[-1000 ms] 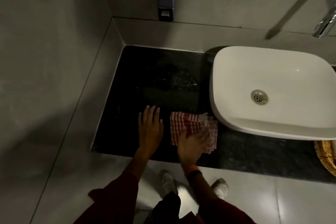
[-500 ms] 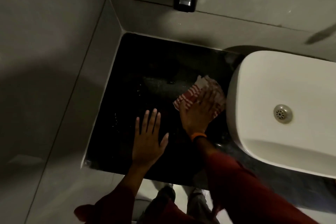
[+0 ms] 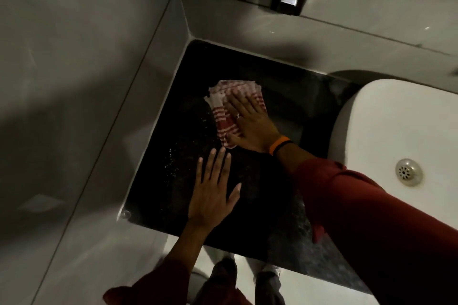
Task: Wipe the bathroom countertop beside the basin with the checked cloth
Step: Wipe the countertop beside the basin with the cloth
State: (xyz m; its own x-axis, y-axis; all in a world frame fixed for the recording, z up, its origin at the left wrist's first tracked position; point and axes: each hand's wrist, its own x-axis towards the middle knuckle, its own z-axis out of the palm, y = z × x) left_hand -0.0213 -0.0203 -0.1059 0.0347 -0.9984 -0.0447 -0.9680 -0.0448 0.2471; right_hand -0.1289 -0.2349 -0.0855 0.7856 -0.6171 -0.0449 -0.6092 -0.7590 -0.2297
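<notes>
A red-and-white checked cloth (image 3: 221, 106) lies flat on the black speckled countertop (image 3: 282, 106), left of the white basin (image 3: 406, 131). My right hand (image 3: 250, 121) presses flat on the cloth, fingers spread, an orange band at the wrist. My left hand (image 3: 213, 193) rests flat on the bare countertop nearer the front edge, fingers apart, holding nothing. Small water drops glint on the stone left of the cloth.
Grey tiled walls close in the countertop at the left and back. A soap dispenser (image 3: 287, 0) hangs on the back wall above the corner. The basin's drain (image 3: 407, 172) shows at the right. My shoes stand on the floor below the front edge.
My right hand has pushed the cloth away from the front edge beside the basin, up and to the left toward the back corner. My left hand has stayed flat on the countertop.
</notes>
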